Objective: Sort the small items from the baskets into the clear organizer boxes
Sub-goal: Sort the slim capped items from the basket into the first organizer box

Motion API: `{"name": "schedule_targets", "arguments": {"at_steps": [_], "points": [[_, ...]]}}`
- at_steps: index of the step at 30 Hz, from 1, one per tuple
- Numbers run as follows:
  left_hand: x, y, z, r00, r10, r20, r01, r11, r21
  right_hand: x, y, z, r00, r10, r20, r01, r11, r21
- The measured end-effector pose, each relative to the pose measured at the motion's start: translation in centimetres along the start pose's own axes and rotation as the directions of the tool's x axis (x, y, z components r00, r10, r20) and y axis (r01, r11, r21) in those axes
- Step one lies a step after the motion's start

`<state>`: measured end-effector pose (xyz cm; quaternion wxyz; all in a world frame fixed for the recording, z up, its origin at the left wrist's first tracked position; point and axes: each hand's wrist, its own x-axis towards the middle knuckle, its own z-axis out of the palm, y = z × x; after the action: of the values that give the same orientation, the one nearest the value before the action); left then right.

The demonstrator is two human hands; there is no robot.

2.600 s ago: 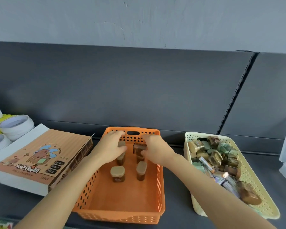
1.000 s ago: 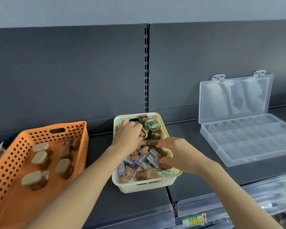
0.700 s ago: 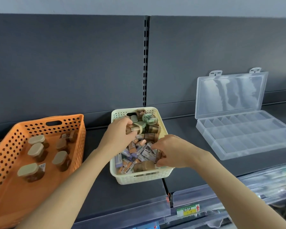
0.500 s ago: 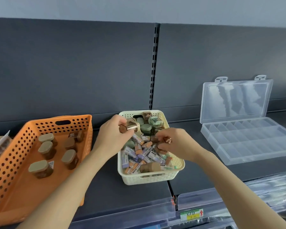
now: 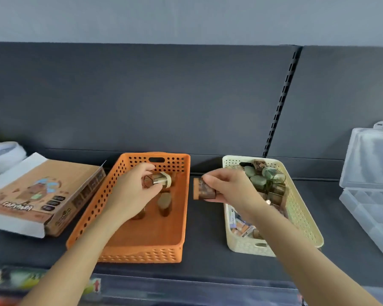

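My left hand (image 5: 131, 193) grips a small brown jar with a beige lid (image 5: 158, 180), held on its side above the orange basket (image 5: 161, 252). Upright brown jars (image 5: 164, 203) stand in that basket, partly hidden by my hand. My right hand (image 5: 230, 188) grips another brown jar (image 5: 202, 188), also on its side, over the gap between the orange basket and the cream basket (image 5: 305, 219). The cream basket holds several small jars and packets. A clear organizer box (image 5: 372, 208) stands open at the far right.
A brown printed cardboard box (image 5: 38, 193) lies left of the orange basket, with white rolls (image 5: 5, 154) behind it. The dark shelf (image 5: 205, 230) has a back panel close behind the baskets. A price-tag strip runs along the shelf's front edge.
Both hands have lifted a jar each out of the cream basket and moved left towards the orange basket. The view has swung left, so the organizer box now sits at the right edge.
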<state>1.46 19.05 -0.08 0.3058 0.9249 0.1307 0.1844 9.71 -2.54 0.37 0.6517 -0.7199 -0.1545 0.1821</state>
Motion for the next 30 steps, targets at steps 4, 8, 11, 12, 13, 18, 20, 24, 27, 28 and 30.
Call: {"name": "schedule_targets", "arguments": {"at_steps": [4, 8, 11, 12, 13, 18, 20, 24, 27, 28, 30], "points": [[-0.4, -3.5, -1.5, 0.999, -0.044, 0.031, 0.039, 0.988, 0.148, 1.8, 0.4, 4.2, 0.992, -0.106, 0.070, 0.117, 0.977, -0.179], [-0.5, -5.4, -1.4, 0.992, -0.064, 0.110, 0.037, 0.972, 0.231, 3.2, 0.8, 7.7, 0.944, -0.305, 0.127, 0.318, 0.738, -0.595], [-0.4, -5.9, -1.4, 0.986, -0.075, 0.146, 0.042, 0.975, 0.217, 3.9, 0.5, 9.6, 0.931, -0.328, 0.161, 0.351, 0.678, -0.647], [-0.4, -6.0, -1.4, 0.985, -0.077, 0.153, 0.043, 0.975, 0.216, 4.2, 0.5, 10.0, 0.930, -0.327, 0.170, 0.353, 0.657, -0.667], [-0.4, -6.0, -1.5, 0.984, -0.081, 0.161, 0.045, 0.975, 0.217, 4.5, 0.6, 10.3, 0.931, -0.320, 0.177, 0.348, 0.628, -0.696], [-0.5, -6.1, -2.1, 0.987, -0.066, 0.146, 0.035, 0.978, 0.207, 5.4, 1.6, 10.7, 0.954, -0.246, 0.174, 0.280, 0.513, -0.812], [-0.5, -6.0, -2.4, 0.991, -0.046, 0.128, 0.021, 0.981, 0.195, 5.6, 2.0, 10.6, 0.958, -0.211, 0.192, 0.271, 0.459, -0.846], [-0.6, -5.4, -2.5, 0.993, -0.022, 0.115, 0.002, 0.985, 0.172, 5.6, 2.1, 10.5, 0.957, -0.147, 0.251, 0.289, 0.383, -0.878], [-0.7, -4.9, -2.5, 0.994, -0.005, 0.107, -0.011, 0.989, 0.146, 5.4, 1.6, 10.0, 0.954, -0.145, 0.262, 0.298, 0.401, -0.866], [-0.7, -4.6, -2.5, 0.995, 0.005, 0.104, -0.019, 0.990, 0.137, 5.2, 1.2, 9.7, 0.955, -0.170, 0.244, 0.294, 0.424, -0.856], [-0.7, -3.7, -2.3, 0.995, 0.034, 0.098, -0.045, 0.993, 0.109, 4.7, 0.3, 8.7, 0.946, -0.250, 0.207, 0.304, 0.467, -0.830]]}}
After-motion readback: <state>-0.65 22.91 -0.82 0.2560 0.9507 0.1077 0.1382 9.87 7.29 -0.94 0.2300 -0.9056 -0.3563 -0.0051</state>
